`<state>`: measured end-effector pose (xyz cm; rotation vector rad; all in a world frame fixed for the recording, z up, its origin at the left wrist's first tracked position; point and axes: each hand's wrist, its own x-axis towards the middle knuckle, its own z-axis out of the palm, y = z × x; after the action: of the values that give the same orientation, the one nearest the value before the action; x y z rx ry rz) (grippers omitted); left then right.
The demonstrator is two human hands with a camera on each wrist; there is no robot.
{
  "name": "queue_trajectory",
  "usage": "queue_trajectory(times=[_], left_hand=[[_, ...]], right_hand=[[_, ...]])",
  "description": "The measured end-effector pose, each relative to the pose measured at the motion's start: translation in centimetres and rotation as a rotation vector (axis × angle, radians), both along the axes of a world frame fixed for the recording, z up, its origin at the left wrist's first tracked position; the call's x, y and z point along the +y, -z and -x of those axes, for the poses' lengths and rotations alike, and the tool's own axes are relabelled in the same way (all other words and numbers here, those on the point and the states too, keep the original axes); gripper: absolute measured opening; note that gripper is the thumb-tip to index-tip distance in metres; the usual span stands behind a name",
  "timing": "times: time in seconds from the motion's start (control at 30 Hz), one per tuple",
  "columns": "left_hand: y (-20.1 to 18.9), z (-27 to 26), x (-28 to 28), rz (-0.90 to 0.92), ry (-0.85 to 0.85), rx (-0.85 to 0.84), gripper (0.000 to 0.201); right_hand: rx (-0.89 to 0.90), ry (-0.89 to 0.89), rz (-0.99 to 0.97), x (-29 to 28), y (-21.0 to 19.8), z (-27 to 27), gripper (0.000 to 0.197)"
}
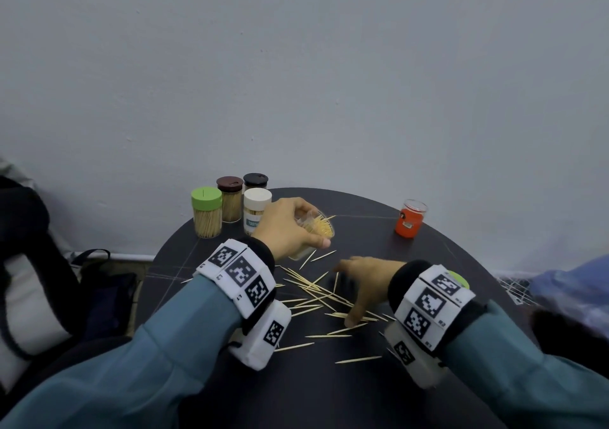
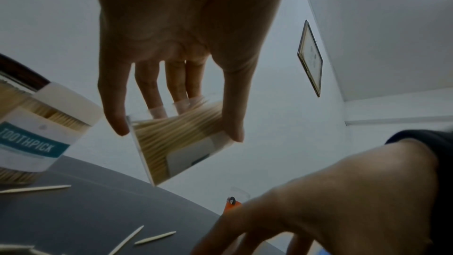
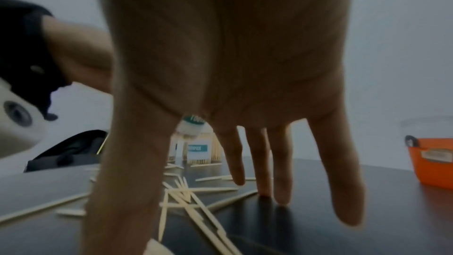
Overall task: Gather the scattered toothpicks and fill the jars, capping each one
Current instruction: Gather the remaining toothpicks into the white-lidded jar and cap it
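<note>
Far left of the round dark table (image 1: 230,395) stand four capped clear jars: green-lidded (image 1: 206,212), brown-lidded (image 1: 230,198), black-lidded (image 1: 255,181) and a white-lidded jar with a teal TOOTHPICK label (image 1: 255,210), all packed with sticks. Next, your left hand (image 1: 290,227) holds the open clear plastic jar (image 1: 318,227) lifted off the table and tilted, thumb and fingers curled round it, about full of toothpicks. Below it the loose wooden toothpicks (image 1: 316,293) lie scattered mid-table. Your right hand (image 1: 365,283) is down on them, fingers spread and mostly straight, tips touching the table, gripping nothing I can make out. Far right sits an orange jar with a clear top (image 1: 410,219); a bit of green lid (image 1: 459,278) peeks from behind your right wrist.

Risk: the tilted jar has sticks poking past its rim, so tipping it further likely spills them. Raking with flat fingers may push picks off the near edge.

The left wrist view shows the jar's base clear of the table and fingertips (image 2: 157,112) behind the plastic; the head view hides that. The right wrist view shows fingertips (image 3: 263,189) on the table; the head view blurs them
</note>
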<state>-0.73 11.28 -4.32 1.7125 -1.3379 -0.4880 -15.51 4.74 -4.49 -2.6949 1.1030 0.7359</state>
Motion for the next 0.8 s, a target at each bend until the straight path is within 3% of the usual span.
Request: queue_trajectory(times=[0.13,0.3,0.6,0.8], left_hand=[[-0.1,-0.2,0.1,0.002,-0.004,0.005,0.058],[-0.3,-0.5,0.2,0.005,-0.003,0.037,0.056],[-0.4,-2.1,0.6,0.044,-0.073,0.054,0.056],[-0.4,-2.4,0.9,0.052,-0.085,0.035,0.054]], right_hand=[[0.023,-0.029,0.05,-0.1,0.4,-1.3,0.078],[-0.138,-0.052,0.067,-0.5,0.8,-2.6,0.06],[-0.307,-0.129,0.022,-0.2,2.0,-5.2,0.052],[-0.392,-0.076,0.03,-0.4,2.6,-5.8,0.021]])
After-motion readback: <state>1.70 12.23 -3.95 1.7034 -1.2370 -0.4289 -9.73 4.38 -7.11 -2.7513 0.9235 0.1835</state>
